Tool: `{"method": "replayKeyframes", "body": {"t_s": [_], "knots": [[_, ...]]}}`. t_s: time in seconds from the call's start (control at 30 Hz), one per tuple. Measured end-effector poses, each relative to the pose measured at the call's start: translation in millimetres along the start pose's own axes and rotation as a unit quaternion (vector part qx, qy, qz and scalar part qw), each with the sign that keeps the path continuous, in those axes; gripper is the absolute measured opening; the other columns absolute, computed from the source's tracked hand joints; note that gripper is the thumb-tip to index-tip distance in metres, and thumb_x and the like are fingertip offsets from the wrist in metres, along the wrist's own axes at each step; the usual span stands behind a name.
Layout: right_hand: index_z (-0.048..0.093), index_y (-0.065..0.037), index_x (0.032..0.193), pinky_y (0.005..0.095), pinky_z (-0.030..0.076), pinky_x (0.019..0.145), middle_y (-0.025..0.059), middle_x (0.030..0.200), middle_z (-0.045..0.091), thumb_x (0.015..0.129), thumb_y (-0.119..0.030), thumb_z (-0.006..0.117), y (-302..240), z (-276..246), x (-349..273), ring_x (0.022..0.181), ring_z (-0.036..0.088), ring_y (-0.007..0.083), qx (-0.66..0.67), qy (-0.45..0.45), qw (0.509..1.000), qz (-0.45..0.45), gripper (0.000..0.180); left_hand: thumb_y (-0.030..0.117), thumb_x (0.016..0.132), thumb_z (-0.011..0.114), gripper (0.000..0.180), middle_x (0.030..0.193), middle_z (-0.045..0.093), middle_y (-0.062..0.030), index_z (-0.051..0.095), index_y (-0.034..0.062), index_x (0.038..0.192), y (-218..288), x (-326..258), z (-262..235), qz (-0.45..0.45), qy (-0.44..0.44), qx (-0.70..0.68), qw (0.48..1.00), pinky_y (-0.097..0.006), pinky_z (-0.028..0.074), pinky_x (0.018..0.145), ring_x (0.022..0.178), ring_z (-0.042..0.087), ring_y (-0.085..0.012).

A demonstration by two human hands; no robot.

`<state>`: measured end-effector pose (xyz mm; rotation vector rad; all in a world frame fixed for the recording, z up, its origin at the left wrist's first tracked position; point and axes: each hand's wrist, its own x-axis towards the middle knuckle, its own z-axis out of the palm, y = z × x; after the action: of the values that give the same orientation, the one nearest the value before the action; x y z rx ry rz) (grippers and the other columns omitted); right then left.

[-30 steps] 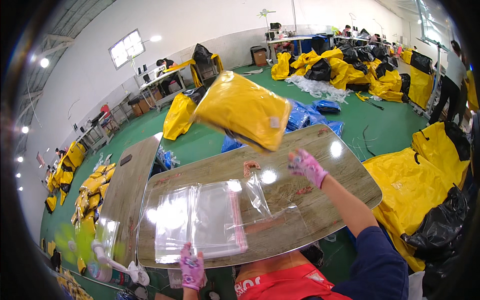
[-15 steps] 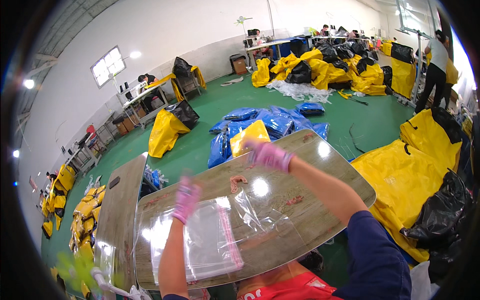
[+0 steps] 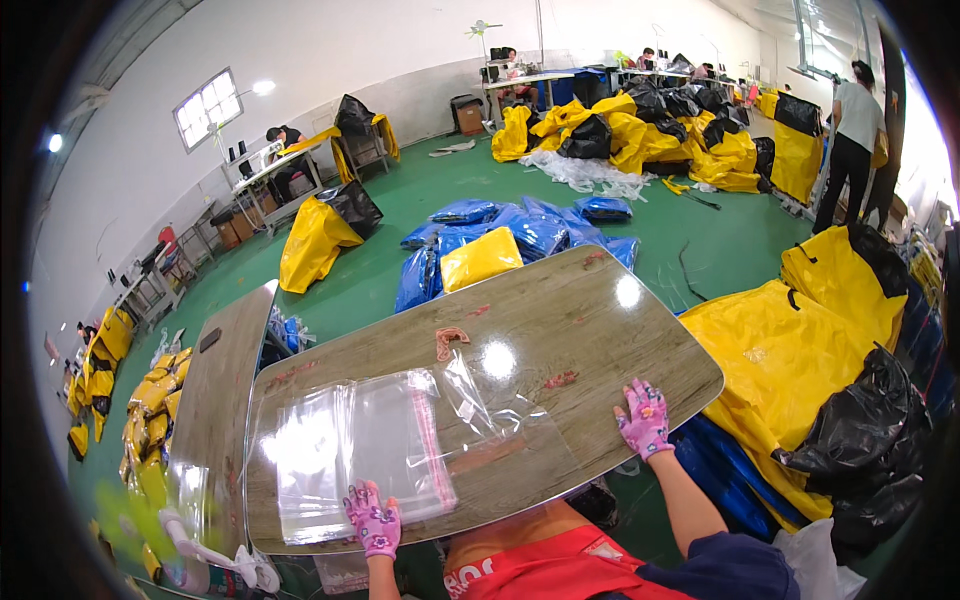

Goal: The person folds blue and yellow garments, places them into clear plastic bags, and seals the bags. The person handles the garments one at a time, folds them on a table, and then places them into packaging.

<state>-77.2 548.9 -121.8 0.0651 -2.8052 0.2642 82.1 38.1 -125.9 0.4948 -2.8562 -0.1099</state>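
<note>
A stack of clear plastic bags (image 3: 400, 440), with a pink strip along one side, lies on the left of the wood-grain table (image 3: 560, 320). My left hand (image 3: 372, 519), in a pink flowered glove, rests on the stack's near edge with fingers stretched out, holding nothing. In a matching glove, my right hand (image 3: 645, 420) lies on the table's right part near its front edge. Its fingers are spread and hold nothing. Right of the stack is a loose, crumpled clear bag (image 3: 470, 395). A small pink bundle of bands (image 3: 450, 341) sits beyond it.
Past the table's far edge, a yellow package (image 3: 481, 259) lies against a pile of blue wrapped packages (image 3: 545, 235). Large yellow sheeting (image 3: 770, 350) and black plastic (image 3: 850, 410) are heaped at right. A side table (image 3: 225, 360) with a phone adjoins on the left.
My right hand has swung back from the far edge to the table's right front. My left hand has come down onto the near edge of the bags. The yellow package now lies flatter.
</note>
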Motion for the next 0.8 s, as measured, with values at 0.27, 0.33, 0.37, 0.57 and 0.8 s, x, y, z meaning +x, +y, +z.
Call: {"method": "replayKeyframes", "body": {"t_s": [0.27,0.33,0.37,0.57,0.8], "knots": [[0.053,-0.008,0.130,0.0458,0.022,0.112,0.0125,0.143,0.043,0.090,-0.043,0.051,-6.9,-5.1,-2.6,0.133,0.037,0.0305,0.031,-0.001,0.999,0.009,0.053,0.035,0.085,0.056,0.057,0.144,0.040,-0.0196,0.052,0.0018,0.131,-0.3,-2.3,0.1,-0.030,0.014,-0.038,0.999,-0.045,0.015,0.117,0.136,0.033,-0.0337],[0.053,-0.008,0.130,0.0458,0.022,0.112,0.0126,0.143,0.043,0.090,-0.043,0.052,-5.5,-3.4,-3.0,0.133,0.037,0.0306,0.031,0.004,0.999,0.011,0.053,0.035,0.087,0.055,0.055,0.144,0.041,-0.0185,0.052,0.0023,0.131,0.8,-2.6,0.3,-0.022,0.021,-0.029,0.999,-0.046,0.018,0.116,0.134,0.036,-0.0338],[0.053,-0.008,0.130,0.0458,0.023,0.112,0.0126,0.143,0.043,0.090,-0.043,0.052,-4.9,-3.1,-2.7,0.133,0.037,0.0307,0.031,0.007,0.999,0.012,0.053,0.034,0.087,0.055,0.054,0.144,0.041,-0.0179,0.052,0.0025,0.131,1.8,-2.4,-0.3,-0.018,0.025,-0.024,0.999,-0.046,0.019,0.115,0.133,0.037,-0.0339],[0.053,-0.008,0.129,0.0458,0.023,0.112,0.0123,0.141,0.045,0.090,-0.042,0.051,-7.9,-5.4,-3.4,0.133,0.037,0.0306,0.031,0.001,0.999,0.014,0.052,0.035,0.086,0.056,0.056,0.143,0.042,-0.0187,0.051,0.0028,0.132,-1.1,-4.2,-0.3,-0.031,0.022,-0.044,0.998,-0.045,0.017,0.116,0.134,0.035,-0.0336],[0.053,-0.009,0.130,0.0450,0.022,0.112,0.0125,0.142,0.043,0.090,-0.044,0.050,-8.4,-1.5,-5.4,0.134,0.036,0.0302,0.034,0.005,0.999,0.020,0.053,0.037,0.086,0.055,0.058,0.143,0.042,-0.0187,0.051,0.0029,0.132,2.6,-4.7,-4.6,-0.037,0.011,-0.063,0.997,-0.046,0.015,0.116,0.135,0.034,-0.0340]]}}
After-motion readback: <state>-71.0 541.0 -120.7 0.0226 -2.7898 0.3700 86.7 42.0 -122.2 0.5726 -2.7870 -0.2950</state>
